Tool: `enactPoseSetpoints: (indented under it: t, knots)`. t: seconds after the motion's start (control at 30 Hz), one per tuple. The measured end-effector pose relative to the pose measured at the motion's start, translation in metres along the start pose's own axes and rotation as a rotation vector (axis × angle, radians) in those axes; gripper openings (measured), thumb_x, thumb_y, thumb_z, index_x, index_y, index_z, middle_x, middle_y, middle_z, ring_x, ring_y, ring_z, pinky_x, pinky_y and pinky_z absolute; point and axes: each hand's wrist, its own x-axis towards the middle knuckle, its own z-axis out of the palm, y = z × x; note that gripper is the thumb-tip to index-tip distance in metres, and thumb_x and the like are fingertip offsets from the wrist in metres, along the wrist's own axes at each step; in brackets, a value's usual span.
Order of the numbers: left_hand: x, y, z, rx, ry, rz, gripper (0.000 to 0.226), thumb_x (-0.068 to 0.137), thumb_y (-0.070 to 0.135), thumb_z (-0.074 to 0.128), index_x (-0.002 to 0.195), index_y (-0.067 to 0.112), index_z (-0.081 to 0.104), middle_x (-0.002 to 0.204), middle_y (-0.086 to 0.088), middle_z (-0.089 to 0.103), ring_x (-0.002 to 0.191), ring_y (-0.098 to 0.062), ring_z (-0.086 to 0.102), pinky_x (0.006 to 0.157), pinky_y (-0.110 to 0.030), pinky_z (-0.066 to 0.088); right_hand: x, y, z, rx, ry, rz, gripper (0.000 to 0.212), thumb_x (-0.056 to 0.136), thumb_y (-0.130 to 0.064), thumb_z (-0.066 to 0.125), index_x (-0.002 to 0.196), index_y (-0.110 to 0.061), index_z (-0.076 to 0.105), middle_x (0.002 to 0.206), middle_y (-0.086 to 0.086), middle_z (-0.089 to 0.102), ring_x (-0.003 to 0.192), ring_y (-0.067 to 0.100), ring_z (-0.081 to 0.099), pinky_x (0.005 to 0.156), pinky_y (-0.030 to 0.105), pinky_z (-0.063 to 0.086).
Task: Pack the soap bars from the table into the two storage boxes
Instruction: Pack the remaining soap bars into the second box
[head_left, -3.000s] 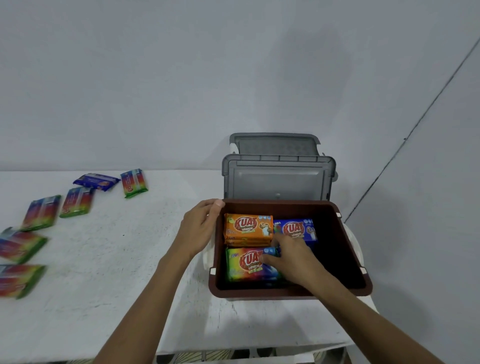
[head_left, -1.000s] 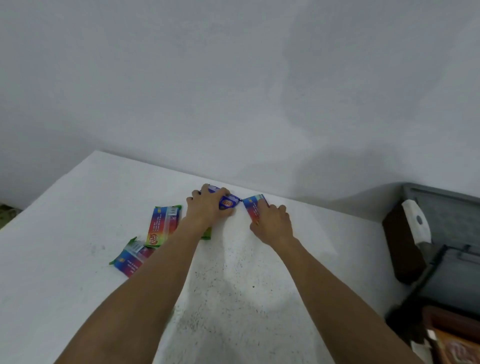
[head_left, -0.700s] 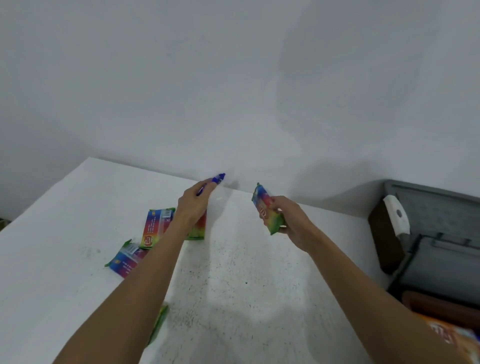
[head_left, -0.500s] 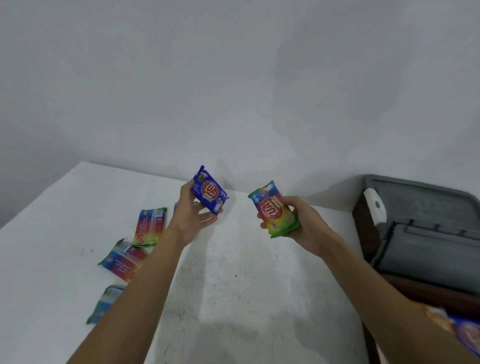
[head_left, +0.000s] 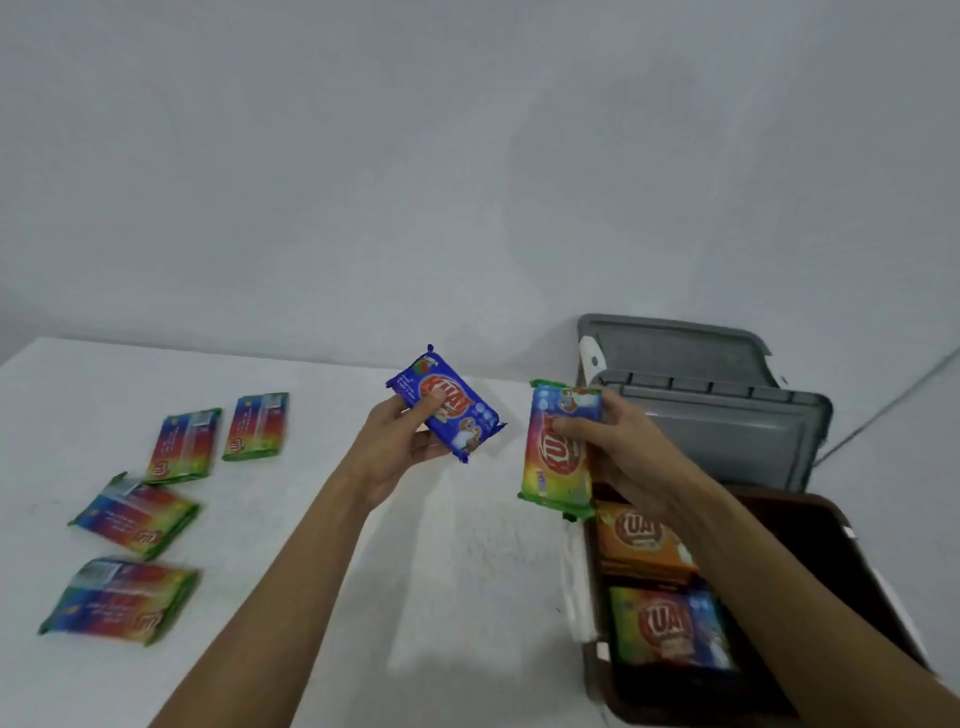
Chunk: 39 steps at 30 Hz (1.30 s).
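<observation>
My left hand (head_left: 397, 447) grips a blue soap bar (head_left: 449, 408) in the air above the white table (head_left: 457, 582). A rainbow soap bar (head_left: 558, 452) is held upright by my right hand (head_left: 623, 457), at the near left corner of the open brown storage box (head_left: 862, 561). Inside the box lie an orange soap bar (head_left: 636, 543) and a rainbow soap bar (head_left: 670, 626); my right forearm covers part of the inside. Several rainbow soap bars, such as the nearest one (head_left: 119, 600), lie face down on the table at the left.
The brown box's grey lid (head_left: 727, 436) stands open behind it, and a second grey lid (head_left: 675, 348) rises further back against the white wall. The table's left end holds the loose bars; its right end carries the box.
Both hands picked a bar each off the table's far side, lifted them and carried them right toward the brown box. The view has swung right with them.
</observation>
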Motion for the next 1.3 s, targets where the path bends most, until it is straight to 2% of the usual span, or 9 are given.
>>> enactPoseSetpoints:
  t: [0.13, 0.23, 0.3, 0.43, 0.57, 0.77, 0.97, 1.13, 1.3]
  knots:
    - [-0.014, -0.013, 0.044, 0.004, -0.012, 0.017, 0.031, 0.091, 0.016, 0.064, 0.119, 0.003, 0.059, 0.107, -0.016, 0.072, 0.094, -0.032, 0.072, 0.072, -0.038, 0.061, -0.036, 0.0, -0.049, -0.039, 0.016, -0.011, 0.029, 0.081, -0.002, 0.073, 0.105, -0.015, 0.062, 0.087, 0.012, 0.072, 0.071, 0.023, 0.07, 0.057, 0.033, 0.058]
    - [-0.025, -0.022, 0.079, 0.006, 0.016, 0.056, 0.026, 0.089, 0.013, 0.066, 0.113, 0.006, 0.062, 0.102, -0.011, 0.073, 0.091, -0.026, 0.073, 0.071, -0.035, 0.061, -0.061, 0.002, -0.085, 0.005, -0.009, 0.012, 0.028, 0.075, -0.007, 0.076, 0.094, -0.02, 0.058, 0.088, 0.015, 0.07, 0.072, 0.026, 0.069, 0.054, 0.033, 0.056]
    - [-0.029, -0.031, 0.102, 0.021, 0.054, 0.085, 0.026, 0.088, 0.016, 0.068, 0.112, 0.01, 0.062, 0.101, -0.007, 0.074, 0.092, -0.021, 0.072, 0.072, -0.032, 0.061, -0.076, 0.003, -0.108, -0.007, -0.019, 0.029, 0.028, 0.08, -0.004, 0.073, 0.096, -0.017, 0.054, 0.094, 0.018, 0.069, 0.078, 0.027, 0.069, 0.057, 0.037, 0.058]
    - [-0.035, -0.048, 0.14, 0.057, 0.085, 0.125, 0.032, 0.085, 0.018, 0.07, 0.115, 0.009, 0.062, 0.101, -0.007, 0.073, 0.09, -0.016, 0.071, 0.073, -0.028, 0.059, -0.104, 0.007, -0.141, -0.102, 0.009, 0.036, 0.029, 0.088, -0.005, 0.067, 0.115, -0.016, 0.065, 0.106, 0.018, 0.068, 0.092, 0.027, 0.069, 0.07, 0.04, 0.059]
    - [-0.042, -0.062, 0.174, 0.141, 0.134, 0.188, 0.02, 0.084, 0.015, 0.073, 0.102, 0.013, 0.065, 0.092, -0.004, 0.074, 0.077, -0.008, 0.071, 0.063, -0.02, 0.055, -0.125, 0.01, -0.172, -0.191, 0.041, 0.015, 0.018, 0.087, -0.005, 0.07, 0.103, -0.011, 0.067, 0.103, 0.013, 0.07, 0.09, 0.023, 0.072, 0.068, 0.035, 0.061]
    - [-0.049, -0.076, 0.202, 0.263, 0.177, 0.277, 0.032, 0.08, 0.021, 0.078, 0.106, 0.011, 0.063, 0.095, -0.002, 0.074, 0.084, -0.014, 0.073, 0.072, -0.031, 0.059, -0.143, 0.02, -0.205, -0.408, 0.039, 0.078, 0.022, 0.082, -0.016, 0.077, 0.099, -0.015, 0.063, 0.107, 0.01, 0.069, 0.1, 0.026, 0.069, 0.076, 0.041, 0.062]
    - [-0.049, -0.085, 0.208, 0.36, 0.307, 0.316, 0.053, 0.082, 0.027, 0.076, 0.128, 0.019, 0.05, 0.111, 0.004, 0.065, 0.092, -0.01, 0.068, 0.07, -0.024, 0.056, -0.141, 0.04, -0.208, -0.609, -0.008, 0.168, 0.025, 0.083, -0.017, 0.076, 0.102, -0.016, 0.059, 0.117, 0.001, 0.061, 0.104, 0.021, 0.064, 0.078, 0.038, 0.062]
    - [-0.05, -0.085, 0.207, 0.37, 0.301, 0.311, 0.05, 0.083, 0.024, 0.075, 0.124, 0.029, 0.047, 0.112, 0.005, 0.061, 0.09, -0.007, 0.066, 0.066, -0.021, 0.055, -0.132, 0.071, -0.202, -0.704, 0.001, 0.177, 0.026, 0.082, -0.016, 0.078, 0.093, -0.021, 0.055, 0.129, -0.004, 0.053, 0.115, 0.021, 0.056, 0.082, 0.039, 0.061]
    - [-0.049, -0.087, 0.205, 0.374, 0.305, 0.292, 0.053, 0.083, 0.025, 0.075, 0.128, 0.025, 0.048, 0.119, 0.001, 0.061, 0.095, -0.013, 0.067, 0.067, -0.023, 0.056, -0.126, 0.085, -0.193, -0.969, -0.029, 0.193, 0.023, 0.087, -0.018, 0.073, 0.098, -0.02, 0.054, 0.139, 0.002, 0.048, 0.125, 0.019, 0.049, 0.088, 0.034, 0.058]
